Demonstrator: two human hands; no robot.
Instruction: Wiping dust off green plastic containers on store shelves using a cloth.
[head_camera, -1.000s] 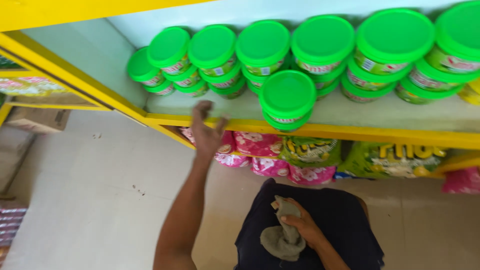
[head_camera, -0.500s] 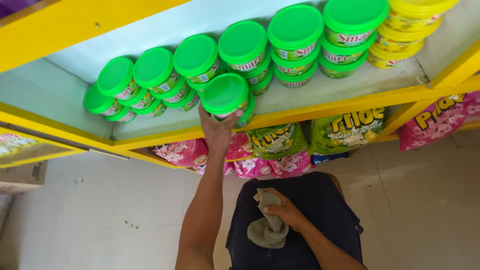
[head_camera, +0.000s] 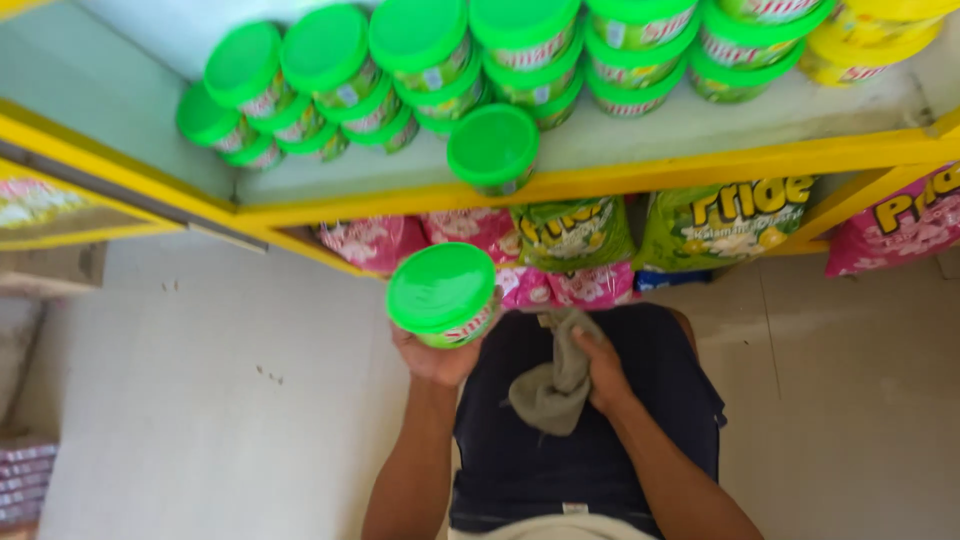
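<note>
Left hand: grip wrapped from below around a green-lidded tub, fingers curled under its base, lid facing up toward the camera. The tub now sits in front of the chest, clear of the shelf — half a second ago the same hand was up at the shelf's front edge on a tub there, so this one has been lifted off and brought down.

Right hand: grip closed on a grey cloth, bunched against the dark shirt, just beside the held tub but not touching it. Cloth and hand sit as they did before.

Outward: one single green tub stands at the front edge of the yellow shelf, apart from the stacked rows of like tubs behind it. Yellow-lidded tubs at the far right. Below the shelf — pink bags and green bags. Pale tiled floor to the left.

Judgement: tub and cloth are now brought together at the body.
</note>
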